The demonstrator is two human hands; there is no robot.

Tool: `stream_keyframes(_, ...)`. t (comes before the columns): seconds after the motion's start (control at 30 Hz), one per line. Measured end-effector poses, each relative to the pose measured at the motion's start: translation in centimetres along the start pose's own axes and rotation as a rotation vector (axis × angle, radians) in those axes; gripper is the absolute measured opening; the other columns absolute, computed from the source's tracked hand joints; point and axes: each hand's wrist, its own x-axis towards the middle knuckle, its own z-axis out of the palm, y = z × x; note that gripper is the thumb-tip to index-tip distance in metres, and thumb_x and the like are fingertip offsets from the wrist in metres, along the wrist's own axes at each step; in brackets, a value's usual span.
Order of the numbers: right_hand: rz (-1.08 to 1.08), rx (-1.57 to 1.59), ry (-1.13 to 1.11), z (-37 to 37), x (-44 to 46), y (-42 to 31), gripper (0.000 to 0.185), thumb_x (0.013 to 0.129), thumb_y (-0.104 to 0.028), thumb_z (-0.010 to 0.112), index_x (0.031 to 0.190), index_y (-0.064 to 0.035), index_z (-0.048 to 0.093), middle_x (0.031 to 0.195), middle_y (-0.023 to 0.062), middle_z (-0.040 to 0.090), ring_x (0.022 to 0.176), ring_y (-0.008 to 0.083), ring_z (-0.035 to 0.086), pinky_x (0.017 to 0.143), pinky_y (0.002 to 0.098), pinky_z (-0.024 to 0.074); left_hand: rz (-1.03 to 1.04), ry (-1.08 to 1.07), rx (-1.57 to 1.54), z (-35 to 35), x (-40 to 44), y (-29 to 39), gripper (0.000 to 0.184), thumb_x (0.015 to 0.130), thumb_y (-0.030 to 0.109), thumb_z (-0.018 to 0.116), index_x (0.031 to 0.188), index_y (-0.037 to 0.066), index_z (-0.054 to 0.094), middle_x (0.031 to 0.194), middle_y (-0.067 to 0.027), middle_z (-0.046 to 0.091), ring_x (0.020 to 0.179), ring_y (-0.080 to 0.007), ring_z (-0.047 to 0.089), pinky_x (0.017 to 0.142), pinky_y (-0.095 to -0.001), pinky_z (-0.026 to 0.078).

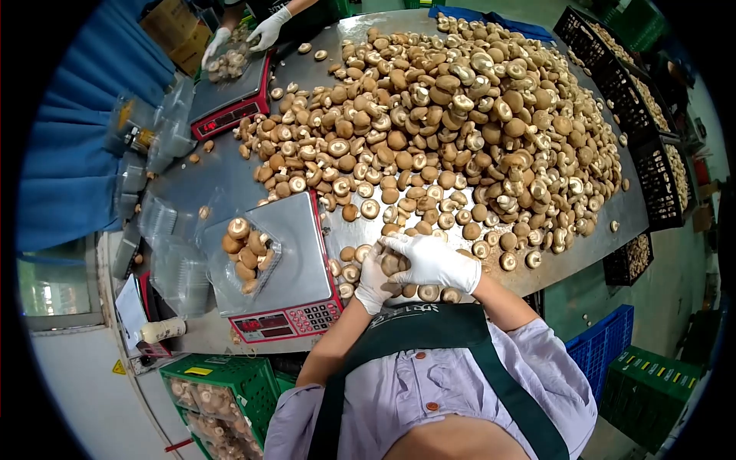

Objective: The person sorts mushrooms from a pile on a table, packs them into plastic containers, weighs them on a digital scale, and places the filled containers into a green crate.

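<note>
White gloves cover both hands, which meet low over the front of the table. My left hand [373, 282] is cupped around brown mushrooms [392, 264]; how many it holds is hidden. Across their top and right side lies my right hand [438, 264], its fingers curled against the same mushrooms. Loose mushrooms lie on the metal close around both gloves. To the left, a clear plastic tray [270, 264] with several mushrooms rests on a red-edged digital scale [305, 238]. A large mushroom heap [475, 107] rises beyond my hands.
Stacked clear trays [178, 264] stand left of the scale. At the far left, a co-worker's gloved hands [268, 29] hold a filled pack over a second scale [230, 115]. Black crates [652, 165] of mushrooms line the right side. A green crate [222, 383] stands below left.
</note>
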Motion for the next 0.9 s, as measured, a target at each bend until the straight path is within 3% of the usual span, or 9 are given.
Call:
stream_keyframes(0.07,0.209,0.006,-0.210,-4.2,1.2,-1.9,0.064,0.074,-0.044,0.071,0.126,-0.0101,0.054,0.084,0.0182,0.065,0.077,0.0327,0.065,0.069,0.0395,0.0516,-0.158,-0.219,-0.078,0.3,-1.3,0.3,0.046,0.094,0.044,0.045,0.126,0.011,0.049,0.128,-0.0115,0.052,0.115,-0.0300,0.053,0.099,-0.0562,0.040)
stream_keyframes(0.13,0.140,-0.115,0.187,-2.8,2.5,3.0,0.049,0.079,-0.044,0.066,0.116,-0.0114,0.062,0.073,0.0161,0.066,0.069,0.0313,0.066,0.066,0.0388,0.0528,-0.139,-0.012,-0.041,0.9,-2.1,0.1,0.046,0.093,0.039,0.048,0.130,0.011,0.048,0.132,-0.0111,0.049,0.124,-0.0313,0.047,0.099,-0.0536,0.040)
stream_keyframes(0.23,0.234,-0.517,0.502,-3.4,5.7,8.9,0.007,0.075,-0.011,0.057,0.075,-0.0067,0.062,0.067,0.0148,0.063,0.061,0.0296,0.065,0.055,0.0388,0.0536,-0.068,0.053,0.001,0.7,-1.9,-0.1,0.042,0.094,0.033,0.047,0.125,0.004,0.050,0.117,-0.0149,0.057,0.114,-0.0303,0.053,0.097,-0.0508,0.043)
stream_keyframes(0.3,0.339,-0.816,0.474,-3.6,7.2,12.9,0.007,0.076,-0.005,0.057,0.071,-0.0086,0.061,0.075,0.0127,0.061,0.066,0.0279,0.064,0.053,0.0394,0.0531,0.038,-0.018,0.159,-1.0,-1.4,-0.2,0.035,0.094,0.024,0.048,0.122,0.004,0.051,0.109,-0.0137,0.059,0.105,-0.0276,0.058,0.091,-0.0480,0.049)
stream_keyframes(0.4,0.367,-1.050,0.405,-2.7,8.2,17.3,0.007,0.083,-0.009,0.054,0.088,-0.0077,0.058,0.083,0.0118,0.060,0.073,0.0262,0.064,0.060,0.0363,0.0540,0.109,-0.065,0.120,2.4,-3.2,1.3,0.031,0.094,0.015,0.049,0.122,0.004,0.050,0.107,-0.0124,0.060,0.095,-0.0238,0.063,0.082,-0.0401,0.055)
stream_keyframes(0.43,0.493,-0.912,0.347,-2.2,8.8,18.6,0.021,0.075,-0.001,0.061,0.094,-0.0064,0.055,0.090,0.0143,0.059,0.082,0.0297,0.063,0.065,0.0382,0.0549,0.171,-0.198,0.215,2.2,-3.5,1.9,0.032,0.093,0.011,0.050,0.124,0.003,0.048,0.107,-0.0121,0.060,0.095,-0.0225,0.063,0.078,-0.0350,0.056)
stream_keyframes(0.6,0.467,-0.904,0.354,-3.0,8.4,18.4,0.011,0.085,-0.007,0.050,0.094,-0.0068,0.054,0.086,0.0136,0.062,0.076,0.0299,0.065,0.059,0.0404,0.0544,0.431,0.153,0.676,4.7,-8.6,5.3,0.033,0.091,0.012,0.055,0.122,0.003,0.052,0.108,-0.0091,0.062,0.087,-0.0118,0.062,0.072,-0.0213,0.052)
stream_keyframes(0.87,0.446,-0.781,0.406,-3.4,7.7,18.3,0.019,0.084,-0.010,0.047,0.101,-0.0065,0.055,0.090,0.0149,0.066,0.074,0.0324,0.066,0.060,0.0422,0.0519,1.682,0.770,1.056,5.0,-17.1,14.0,0.029,0.089,0.006,0.057,0.117,0.000,0.056,0.108,-0.0084,0.060,0.098,-0.0181,0.059,0.088,-0.0289,0.046)
stream_keyframes(0.9,0.450,-0.757,0.412,-3.3,7.5,17.9,0.020,0.084,-0.012,0.049,0.102,-0.0071,0.056,0.088,0.0154,0.066,0.074,0.0328,0.066,0.060,0.0426,0.0518,1.692,0.856,1.057,4.7,-17.7,15.0,0.029,0.087,0.007,0.059,0.115,0.000,0.056,0.111,-0.0098,0.060,0.101,-0.0196,0.058,0.091,-0.0305,0.044)
